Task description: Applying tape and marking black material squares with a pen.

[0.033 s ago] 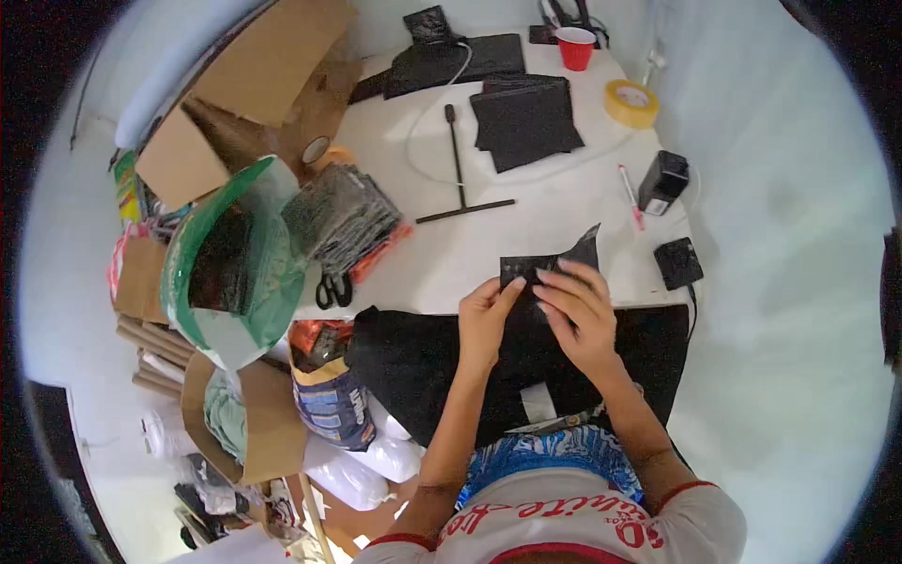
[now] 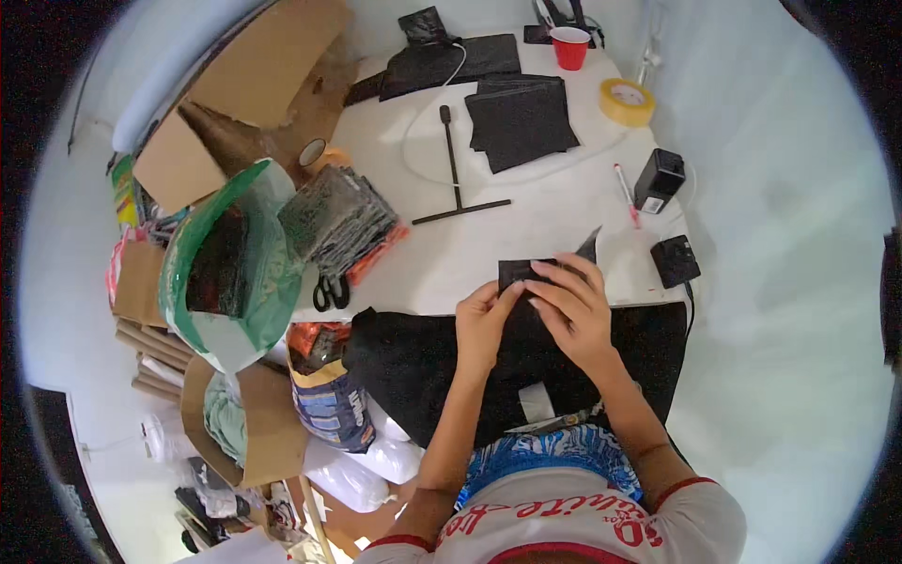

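My left hand (image 2: pixel 487 324) and my right hand (image 2: pixel 573 310) meet at the near edge of a white table (image 2: pixel 554 221). Together they grip a small flat black pouch (image 2: pixel 516 273). Left fingers pinch its lower left side, and the right fingers lie across its top. One pointed corner of the pouch (image 2: pixel 591 245) sticks up to the right. A black cloth (image 2: pixel 413 362) hangs over the table's front below my hands.
On the table are a stack of black sheets (image 2: pixel 521 117), a black T-shaped tool (image 2: pixel 458 179), a red cup (image 2: pixel 570 47), a yellow tape roll (image 2: pixel 627 101), a pink marker (image 2: pixel 627 193) and two black boxes (image 2: pixel 660 179). Left: grey packets (image 2: pixel 338 221), scissors (image 2: pixel 331 293), a green bag (image 2: pixel 225 268), cardboard boxes (image 2: pixel 263 66).
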A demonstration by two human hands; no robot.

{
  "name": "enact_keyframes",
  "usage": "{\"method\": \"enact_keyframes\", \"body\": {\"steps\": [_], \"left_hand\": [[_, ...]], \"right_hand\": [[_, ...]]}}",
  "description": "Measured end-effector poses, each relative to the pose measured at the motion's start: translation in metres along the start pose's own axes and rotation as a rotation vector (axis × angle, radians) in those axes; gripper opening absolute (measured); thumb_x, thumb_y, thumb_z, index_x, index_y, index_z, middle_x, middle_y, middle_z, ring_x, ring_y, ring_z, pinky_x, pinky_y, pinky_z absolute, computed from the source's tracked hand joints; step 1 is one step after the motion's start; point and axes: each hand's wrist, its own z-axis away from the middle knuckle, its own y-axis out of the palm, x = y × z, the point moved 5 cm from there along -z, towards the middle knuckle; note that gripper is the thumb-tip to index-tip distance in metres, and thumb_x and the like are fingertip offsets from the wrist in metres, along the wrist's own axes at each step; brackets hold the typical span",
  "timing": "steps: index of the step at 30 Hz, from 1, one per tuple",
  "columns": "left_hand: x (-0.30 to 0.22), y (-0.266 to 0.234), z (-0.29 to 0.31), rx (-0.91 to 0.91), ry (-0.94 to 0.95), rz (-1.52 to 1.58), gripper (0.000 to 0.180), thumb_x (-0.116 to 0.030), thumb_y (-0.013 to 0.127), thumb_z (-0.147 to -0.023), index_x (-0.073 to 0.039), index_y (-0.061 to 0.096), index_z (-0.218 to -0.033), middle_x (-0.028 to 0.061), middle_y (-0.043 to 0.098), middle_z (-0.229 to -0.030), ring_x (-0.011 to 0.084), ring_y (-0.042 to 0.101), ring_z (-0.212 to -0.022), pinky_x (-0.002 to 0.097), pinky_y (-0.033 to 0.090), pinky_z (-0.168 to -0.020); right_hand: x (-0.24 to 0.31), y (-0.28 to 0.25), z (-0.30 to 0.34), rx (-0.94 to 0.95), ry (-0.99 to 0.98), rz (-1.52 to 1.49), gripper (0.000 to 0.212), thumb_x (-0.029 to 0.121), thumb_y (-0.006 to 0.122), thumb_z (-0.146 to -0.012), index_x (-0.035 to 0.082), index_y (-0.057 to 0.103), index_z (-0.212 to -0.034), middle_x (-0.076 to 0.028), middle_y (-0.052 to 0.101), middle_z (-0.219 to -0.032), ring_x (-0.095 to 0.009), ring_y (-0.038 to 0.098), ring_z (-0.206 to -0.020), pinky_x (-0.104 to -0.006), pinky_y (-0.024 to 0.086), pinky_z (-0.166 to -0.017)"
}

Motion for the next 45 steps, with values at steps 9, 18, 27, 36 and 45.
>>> {"method": "enact_keyframes", "body": {"steps": [9,18,27,36,45], "left_hand": [[-0.015,0.018,0.026,0.273,0.211,-0.156,0.006,-0.004,0.052,-0.087,-0.001,0.057,-0.090,-0.0041,0.046,-0.060,0.0014,0.034,-0.055,0.0193,0.029,-0.047],[-0.016,0.032,0.031,0.295,0.093,-0.321,0.008,-0.005,0.057,-0.086,0.001,0.062,-0.090,-0.0086,0.043,-0.062,0.0003,0.033,-0.057,0.0175,0.027,-0.049],[-0.002,-0.002,0.007,0.013,-0.106,0.113,0.020,-0.010,0.061,-0.085,-0.008,0.054,-0.066,-0.0109,0.034,-0.057,0.0001,0.027,-0.051,0.0192,0.021,-0.046],[0.026,-0.055,-0.078,0.102,-0.159,0.434,0.017,-0.003,0.054,-0.086,0.002,0.058,-0.101,0.0071,0.062,-0.095,0.0149,0.059,-0.086,0.0259,0.046,-0.079],[0.059,-0.069,-0.101,0.016,-0.172,0.399,0.025,0.000,0.057,-0.083,-0.002,0.052,-0.108,0.0060,0.061,-0.095,0.0157,0.058,-0.087,0.0274,0.047,-0.078]], "right_hand": [[0.006,-0.016,-0.011,0.078,-0.049,0.044,0.017,0.011,0.073,-0.065,0.009,0.067,-0.081,-0.004,0.060,-0.113,-0.030,0.046,-0.113,-0.0371,0.037,-0.092],[-0.006,-0.033,-0.007,0.020,0.007,-0.037,0.007,0.003,0.067,-0.070,0.005,0.062,-0.075,-0.006,0.061,-0.105,-0.029,0.050,-0.105,-0.0369,0.039,-0.089],[-0.123,-0.138,0.044,-0.705,0.646,-0.286,0.016,0.020,0.051,-0.090,0.007,0.060,-0.093,-0.002,0.058,-0.090,-0.006,0.045,-0.069,-0.0191,0.037,-0.061],[-0.160,-0.295,0.172,-1.065,0.826,0.018,0.027,0.016,0.051,-0.090,-0.006,0.057,-0.104,-0.014,0.062,-0.093,-0.015,0.058,-0.075,-0.0239,0.047,-0.060],[-0.181,-0.317,0.159,-0.038,0.463,1.229,0.029,0.011,0.052,-0.088,0.007,0.056,-0.117,-0.015,0.059,-0.112,-0.030,0.057,-0.101,-0.0376,0.044,-0.089]]}}
